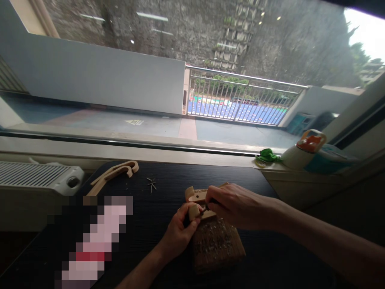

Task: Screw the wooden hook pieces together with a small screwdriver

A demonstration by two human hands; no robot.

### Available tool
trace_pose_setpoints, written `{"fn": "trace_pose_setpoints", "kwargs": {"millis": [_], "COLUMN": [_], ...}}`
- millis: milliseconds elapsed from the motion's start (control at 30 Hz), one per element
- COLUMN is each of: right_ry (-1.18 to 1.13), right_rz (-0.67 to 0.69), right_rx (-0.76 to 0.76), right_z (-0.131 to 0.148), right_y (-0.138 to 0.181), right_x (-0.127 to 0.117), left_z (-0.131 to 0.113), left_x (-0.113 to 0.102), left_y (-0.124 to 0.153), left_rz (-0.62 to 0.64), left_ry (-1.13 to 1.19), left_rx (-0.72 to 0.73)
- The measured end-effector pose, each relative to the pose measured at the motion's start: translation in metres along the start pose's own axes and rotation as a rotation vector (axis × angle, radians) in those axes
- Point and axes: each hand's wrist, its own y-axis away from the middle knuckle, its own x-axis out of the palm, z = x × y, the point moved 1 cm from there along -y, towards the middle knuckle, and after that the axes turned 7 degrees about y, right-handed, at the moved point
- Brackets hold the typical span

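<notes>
My left hand (179,228) is closed round the curled end of a pale wooden piece (195,212), its thumb and fingers on either side. My right hand (231,204) grips the dark handle of what looks like a screwdriver (205,208); most of it is hidden, and its tip points down at the wood beside my left fingertips. Just behind lies a second curved wooden piece (197,196) with a dark hole, partly covered by my right hand. Beneath the held piece sits a brown block-shaped package (218,247) with a shiny, wrinkled top and dark characters.
Several small screws (151,184) lie loose on the dark table (168,176). Hooked wooden strips (116,172) rest at its left rear. A white radiator (45,176) flanks the left side. On the windowsill are a green cloth (267,155) and a white jug-like container (296,155).
</notes>
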Motion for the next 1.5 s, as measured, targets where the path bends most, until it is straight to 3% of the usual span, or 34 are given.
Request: {"fn": "trace_pose_setpoints", "kwargs": {"millis": [133,333,533,867,1167,1500], "right_ry": [0.049,0.206,0.151,0.150,0.176,0.266], "right_rz": [-0.024,0.081,0.069,-0.014,0.085,0.102], "right_rx": [-0.030,-0.095,-0.175,-0.033,-0.049,-0.034], "right_z": [0.007,0.006,0.000,-0.009,-0.007,0.001], "right_y": [0.001,-0.015,-0.026,-0.022,-0.024,-0.024], "right_x": [-0.002,-0.020,-0.020,-0.008,-0.016,-0.023], "left_z": [0.000,0.002,0.005,0.004,0.008,0.009], "left_x": [0.001,0.001,0.000,0.003,0.002,0.001], "left_y": [0.000,0.001,0.000,0.002,0.000,0.001], "left_rz": [-0.003,-0.022,-0.030,-0.061,-0.063,-0.053], "left_ry": [-0.012,0.010,0.018,0.039,-0.006,-0.016], "left_rx": [-0.001,-0.016,-0.016,0.040,0.027,0.023]}}
